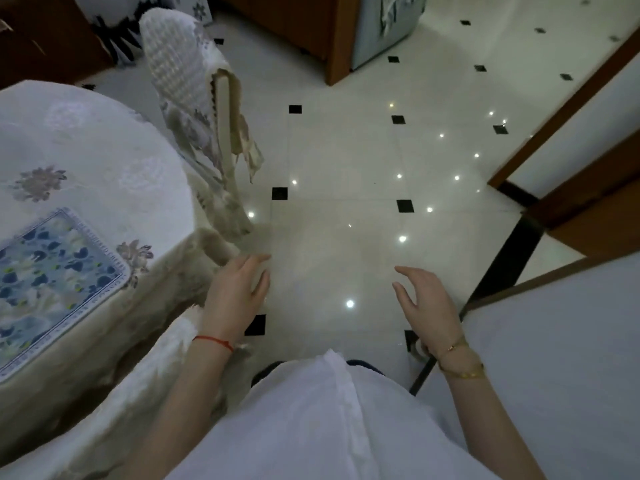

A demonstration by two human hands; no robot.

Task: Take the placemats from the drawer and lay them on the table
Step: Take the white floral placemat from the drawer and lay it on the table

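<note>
Placemat (52,271) on table (86,140), left edge cropped

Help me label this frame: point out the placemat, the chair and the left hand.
placemat (52,271), head view, middle of its blue floral print.
chair (180,64), head view, quilted backrest cover.
left hand (235,289), head view, back of hand.

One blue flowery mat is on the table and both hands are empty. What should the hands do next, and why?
Probably go to the drawer for another placemat. Only one blue floral rectangular placemat lies on the round table with the white flowered cloth, while the left hand and right hand hang open and empty over the floor. No drawer is in view.
</note>
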